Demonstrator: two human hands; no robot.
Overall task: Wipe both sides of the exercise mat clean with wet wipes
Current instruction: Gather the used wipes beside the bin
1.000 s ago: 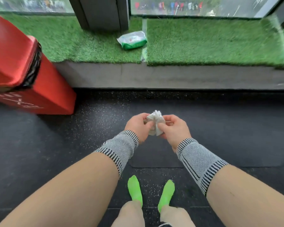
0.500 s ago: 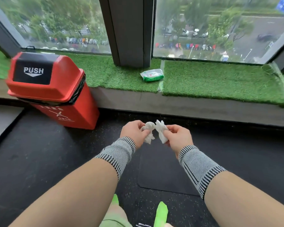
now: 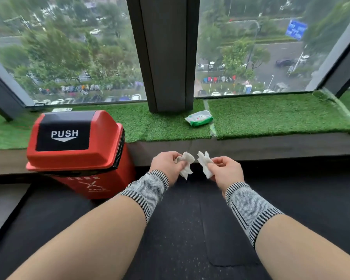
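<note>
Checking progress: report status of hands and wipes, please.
Left hand grips crumpled white wipe. Right hand pinches second white wipe. Red push-lid bin nearby, unobstructed.

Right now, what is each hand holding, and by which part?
Left hand pinches one crumpled wipe mid-bunch; right hand pinches a second wipe at its side.

Bin (image 3: 77, 150) stands at ten o'clock of the hands, against the ledge (image 3: 271, 147); wipes packet (image 3: 199, 118) lies on the ledge at twelve; mat (image 3: 226, 229) lies below the hands.
</note>
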